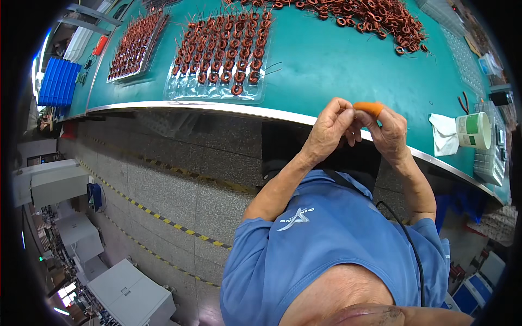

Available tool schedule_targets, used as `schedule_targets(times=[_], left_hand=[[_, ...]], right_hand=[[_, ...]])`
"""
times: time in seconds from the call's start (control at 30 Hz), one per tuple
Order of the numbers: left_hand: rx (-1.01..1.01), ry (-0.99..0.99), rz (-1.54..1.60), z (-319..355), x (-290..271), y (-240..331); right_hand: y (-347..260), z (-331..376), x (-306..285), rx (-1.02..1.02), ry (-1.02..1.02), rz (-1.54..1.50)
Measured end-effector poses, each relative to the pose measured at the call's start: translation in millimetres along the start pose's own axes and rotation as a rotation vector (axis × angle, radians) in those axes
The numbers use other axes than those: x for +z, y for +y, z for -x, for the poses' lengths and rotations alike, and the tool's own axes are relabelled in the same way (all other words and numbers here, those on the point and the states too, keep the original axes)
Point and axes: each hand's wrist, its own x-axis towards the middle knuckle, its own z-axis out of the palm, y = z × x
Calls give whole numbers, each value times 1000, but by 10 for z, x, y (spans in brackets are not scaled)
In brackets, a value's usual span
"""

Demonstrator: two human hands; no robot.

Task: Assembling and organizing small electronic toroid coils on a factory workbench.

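Observation:
My left hand (328, 130) and my right hand (390, 132) meet at the near edge of the green table. Both are closed, with thumbs and fingertips pinched close together. An orange finger cot (368, 108) covers a finger of my right hand. Whatever the fingertips hold, if anything, is hidden or too small to make out. Left of the hands, a clear plastic tray (217, 94) carries rows of copper-wound ring coils (237, 89) with thin wire ends sticking up. At the far side lies a loose heap of similar coils (399, 30).
A second filled tray (126, 79) sits farther left, near a blue bin (57, 81). On the right are a white cloth (445, 136), a white-and-green tub (474, 131), a dark-handled hand tool (463, 102) and clear trays (489, 163). The metal-trimmed table edge (217, 107) curves before me.

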Motion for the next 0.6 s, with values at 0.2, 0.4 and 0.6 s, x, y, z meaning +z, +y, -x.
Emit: schedule_targets(times=[0.2,0.4,0.6], left_hand=[[-47,12,-93,-6,-50,-5],[116,302,-183,-210,-110,144],[94,216,-131,-172,6,191]], right_hand=[[86,-60,-21,141,68,-60],[27,-299,105,-246,167,272],[168,-163,189,608,152,-544]])
